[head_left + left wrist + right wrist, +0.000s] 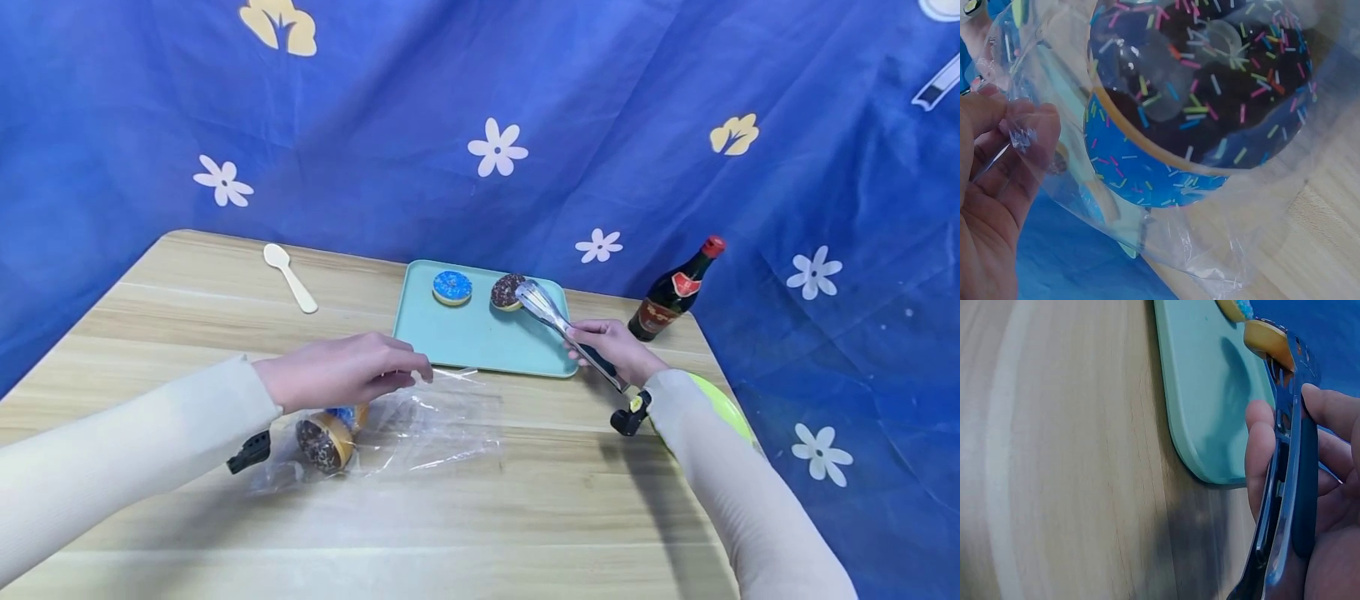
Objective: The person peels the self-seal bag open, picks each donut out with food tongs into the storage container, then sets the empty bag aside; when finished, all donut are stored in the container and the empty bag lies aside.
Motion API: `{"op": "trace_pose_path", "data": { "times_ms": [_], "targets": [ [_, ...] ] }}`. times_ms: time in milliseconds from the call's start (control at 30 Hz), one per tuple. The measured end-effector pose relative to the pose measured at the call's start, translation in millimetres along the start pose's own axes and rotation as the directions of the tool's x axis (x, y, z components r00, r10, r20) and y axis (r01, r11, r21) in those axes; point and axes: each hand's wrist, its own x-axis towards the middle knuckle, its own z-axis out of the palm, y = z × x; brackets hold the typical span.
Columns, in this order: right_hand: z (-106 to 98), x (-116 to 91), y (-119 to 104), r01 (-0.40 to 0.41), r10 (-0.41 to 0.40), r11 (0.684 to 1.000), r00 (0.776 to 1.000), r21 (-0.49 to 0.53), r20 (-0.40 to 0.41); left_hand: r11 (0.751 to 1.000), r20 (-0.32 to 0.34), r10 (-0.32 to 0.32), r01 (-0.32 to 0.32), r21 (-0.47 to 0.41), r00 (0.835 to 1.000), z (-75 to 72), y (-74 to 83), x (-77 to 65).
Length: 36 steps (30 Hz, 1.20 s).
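Note:
My left hand (352, 371) pinches the edge of a clear plastic bag (442, 425) between thumb and fingers. Inside the bag lie a chocolate donut with sprinkles (1210, 75) and a blue-iced donut (1141, 169), partly overlapped by the first. My right hand (611, 346) grips metal tongs (551, 312) with dark handles. Between the tong heads is another chocolate donut (1266, 340), at the right part of the turquoise tray (487, 346). To its left on that tray sits a blue-iced donut with sprinkles (452, 287).
A dark bottle with a red cap (667, 300) stands at the right back, beyond my right hand. Partly under my right forearm is a green plate (723, 404). A white spoon (291, 279) lies at the back left. Blue cloth (420, 125) hangs behind the wooden table (525, 517).

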Motion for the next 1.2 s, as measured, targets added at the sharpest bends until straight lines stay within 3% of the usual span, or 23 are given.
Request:
{"op": "trace_pose_path", "data": {
  "times_ms": [333, 533, 933, 1200],
  "targets": [
    [6.1, 13.9, 4.6, 0.004, -0.005, 0.999, 1.0, 0.048, 0.028, 1.0, -0.013, 0.03, -0.03, 0.007, 0.999, 0.3, -1.3, 2.0],
    [5.1, 14.1, 4.3, -0.02, 0.018, 0.999, 0.999, 0.045, 0.038, 1.0, 0.005, -0.006, 0.006, 0.008, 1.0, 1.6, -0.1, 1.0],
    [-9.7, 8.6, 12.9, -0.044, 0.043, 0.999, 0.998, 0.017, 0.039, 1.0, 0.002, 0.024, -0.024, 0.011, 1.0, 5.7, -1.4, 5.1],
    [-20.4, 4.2, 15.3, -0.06, 0.06, 0.998, 0.998, -0.032, -0.02, 1.0, 0.008, 0.021, -0.021, 0.001, 1.0, 6.2, -1.2, 6.3]
  ]
}}
